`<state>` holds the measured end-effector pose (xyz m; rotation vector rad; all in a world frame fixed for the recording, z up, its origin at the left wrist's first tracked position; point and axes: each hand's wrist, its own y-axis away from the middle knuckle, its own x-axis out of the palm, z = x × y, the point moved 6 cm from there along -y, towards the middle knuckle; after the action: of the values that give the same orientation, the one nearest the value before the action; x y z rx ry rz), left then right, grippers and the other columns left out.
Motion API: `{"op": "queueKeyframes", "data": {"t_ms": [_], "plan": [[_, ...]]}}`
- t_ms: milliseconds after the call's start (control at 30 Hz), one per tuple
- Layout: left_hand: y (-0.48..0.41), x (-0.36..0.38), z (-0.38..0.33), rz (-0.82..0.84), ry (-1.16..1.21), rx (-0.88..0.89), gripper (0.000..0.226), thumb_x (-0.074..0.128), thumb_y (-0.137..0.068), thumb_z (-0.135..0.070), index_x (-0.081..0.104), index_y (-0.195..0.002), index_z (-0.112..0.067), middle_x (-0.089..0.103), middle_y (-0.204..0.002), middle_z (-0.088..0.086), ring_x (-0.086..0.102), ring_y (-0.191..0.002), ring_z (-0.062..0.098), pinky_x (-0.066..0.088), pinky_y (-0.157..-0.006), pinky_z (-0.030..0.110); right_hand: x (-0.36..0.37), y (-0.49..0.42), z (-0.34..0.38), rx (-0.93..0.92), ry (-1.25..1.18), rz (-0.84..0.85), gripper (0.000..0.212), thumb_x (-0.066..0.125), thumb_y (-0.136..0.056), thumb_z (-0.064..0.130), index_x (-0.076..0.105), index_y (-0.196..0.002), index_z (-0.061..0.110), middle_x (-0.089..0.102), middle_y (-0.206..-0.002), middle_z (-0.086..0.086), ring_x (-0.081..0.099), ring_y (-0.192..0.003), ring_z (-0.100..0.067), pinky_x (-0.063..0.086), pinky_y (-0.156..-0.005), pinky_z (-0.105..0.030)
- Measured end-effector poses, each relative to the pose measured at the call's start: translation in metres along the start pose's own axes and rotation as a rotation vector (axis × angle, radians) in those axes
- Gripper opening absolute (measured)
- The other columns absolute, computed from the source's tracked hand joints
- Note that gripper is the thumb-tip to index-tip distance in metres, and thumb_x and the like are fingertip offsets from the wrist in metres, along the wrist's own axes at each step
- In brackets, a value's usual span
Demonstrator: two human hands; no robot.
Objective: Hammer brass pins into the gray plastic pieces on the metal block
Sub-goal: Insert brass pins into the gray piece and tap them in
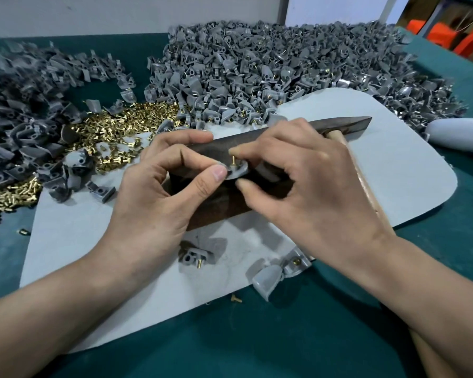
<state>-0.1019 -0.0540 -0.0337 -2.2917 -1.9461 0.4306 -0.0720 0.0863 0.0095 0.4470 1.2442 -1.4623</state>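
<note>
A dark metal block [216, 205] lies on a pale grey mat [380, 170] in the middle. On its top sits a gray plastic piece [238, 170]. My left hand [159, 192] pinches that piece between thumb and forefinger. My right hand [306, 181] pinches a brass pin [233, 160] standing upright in the piece. The hammer lies under my right hand, its dark head [339, 125] pointing right and its wooden handle [366, 192] running toward me beneath my palm.
A large heap of gray pieces [271, 64] fills the back, another heap [25, 105] lies at left. Loose brass pins [112, 132] are spread at left. Three gray pieces [194, 255] [266, 279] [298, 261] lie near the mat's front edge. Green cloth [230, 345] covers the table.
</note>
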Motion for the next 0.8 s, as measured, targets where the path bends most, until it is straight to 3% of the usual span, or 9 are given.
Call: {"op": "queueKeyframes", "data": {"t_ms": [167, 333, 433, 533, 800], "plan": [[0.000, 0.001, 0.000, -0.002, -0.049, -0.004, 0.019, 0.067, -0.071, -0.038, 0.069, -0.078, -0.021, 0.059, -0.117, -0.012, 0.053, -0.115, -0.002, 0.047, -0.090, 0.015, -0.001, 0.001, -0.003, 0.022, -0.085, 0.008, 0.017, 0.071, -0.079, 0.023, 0.073, -0.095, 0.017, 0.062, -0.084, 0.010, 0.048, -0.080, -0.006, 0.018, -0.083, 0.006], [0.000, 0.000, 0.001, 0.003, -0.120, 0.009, 0.009, 0.073, -0.075, -0.037, 0.068, -0.075, -0.030, 0.059, -0.116, -0.019, 0.052, -0.118, 0.005, 0.046, -0.098, 0.036, 0.000, -0.001, -0.010, 0.072, -0.206, 0.008, 0.004, 0.072, -0.082, 0.021, 0.073, -0.085, 0.023, 0.065, -0.080, 0.014, 0.051, -0.079, 0.002, 0.026, -0.078, 0.002], [0.000, 0.000, 0.000, 0.008, -0.160, 0.035, 0.012, 0.074, -0.071, -0.039, 0.066, -0.076, -0.031, 0.058, -0.116, -0.020, 0.051, -0.121, 0.008, 0.044, -0.102, 0.043, 0.000, -0.002, -0.014, 0.125, -0.359, 0.018, 0.007, 0.073, -0.081, 0.017, 0.072, -0.083, 0.023, 0.067, -0.079, 0.013, 0.057, -0.079, -0.002, 0.037, -0.073, -0.007], [0.001, 0.002, -0.002, 0.024, -0.216, 0.076, 0.020, 0.065, -0.070, -0.047, 0.064, -0.079, -0.029, 0.057, -0.118, -0.017, 0.049, -0.123, 0.012, 0.043, -0.103, 0.044, 0.000, -0.003, -0.012, 0.102, -0.313, 0.027, 0.008, 0.073, -0.079, 0.013, 0.070, -0.079, 0.021, 0.066, -0.078, 0.010, 0.056, -0.080, -0.006, 0.037, -0.072, -0.008], [0.001, 0.003, -0.004, 0.025, -0.239, 0.120, 0.019, 0.062, -0.072, -0.045, 0.063, -0.079, -0.027, 0.057, -0.117, -0.014, 0.050, -0.121, 0.020, 0.043, -0.100, 0.048, -0.003, -0.009, -0.004, -0.001, -0.142, 0.079, 0.003, 0.073, -0.079, 0.015, 0.071, -0.078, 0.016, 0.054, -0.072, 0.014, 0.048, -0.078, -0.008, 0.035, -0.069, -0.010]]}}
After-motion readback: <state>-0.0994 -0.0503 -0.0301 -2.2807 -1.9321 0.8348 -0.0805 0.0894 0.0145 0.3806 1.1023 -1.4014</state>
